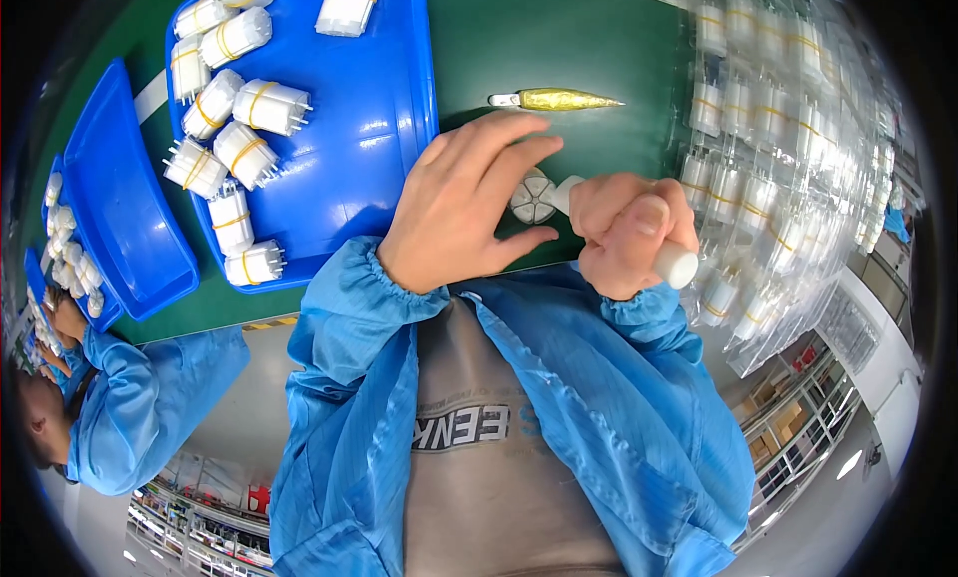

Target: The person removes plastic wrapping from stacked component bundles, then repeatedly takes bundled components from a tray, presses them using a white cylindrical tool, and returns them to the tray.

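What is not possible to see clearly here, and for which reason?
In the head view:
White rod: its middle is hidden inside the closed right hand.
Round segmented piece: its underside is hidden by its upper face.
Larger blue tray: its far end is cut off by the upper edge.
Co-worker's hands: too small near the left rim to tell what they hold.

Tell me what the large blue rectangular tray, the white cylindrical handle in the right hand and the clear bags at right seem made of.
Large blue rectangular tray: likely glossy plastic; its floor catches reflections.
White cylindrical handle: perhaps matte plastic, its end smooth; the right hand hides much.
Clear bags: probably thin plastic film, see-through, creased and shiny.
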